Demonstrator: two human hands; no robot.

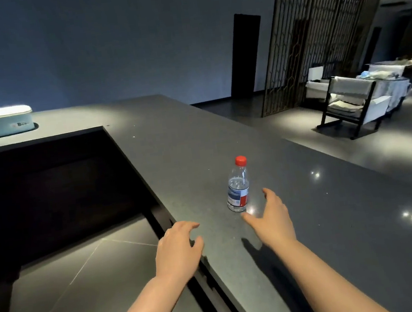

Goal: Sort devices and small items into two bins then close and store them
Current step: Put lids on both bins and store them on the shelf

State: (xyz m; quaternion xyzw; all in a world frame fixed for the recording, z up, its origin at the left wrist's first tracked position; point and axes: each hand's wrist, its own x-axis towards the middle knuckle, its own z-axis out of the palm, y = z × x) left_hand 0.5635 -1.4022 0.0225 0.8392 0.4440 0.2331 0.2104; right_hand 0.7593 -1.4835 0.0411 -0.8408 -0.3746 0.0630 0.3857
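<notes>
A clear water bottle [238, 186] with a red cap stands upright on the dark grey counter [185, 142]. My right hand [272, 216] hovers just to its right, fingers spread and holding nothing, close to the bottle's base but apart from it. My left hand [178, 247] hangs over the counter's near edge with loosely curled fingers, also empty. A pale blue bin [1, 122] with its white lid on sits far off at the counter's back left corner.
The counter is L-shaped and wraps around a dark recess [48, 188] with tiled floor below. Beyond the counter on the right stand a slatted screen [315, 38] and white-cushioned armchairs [351, 104].
</notes>
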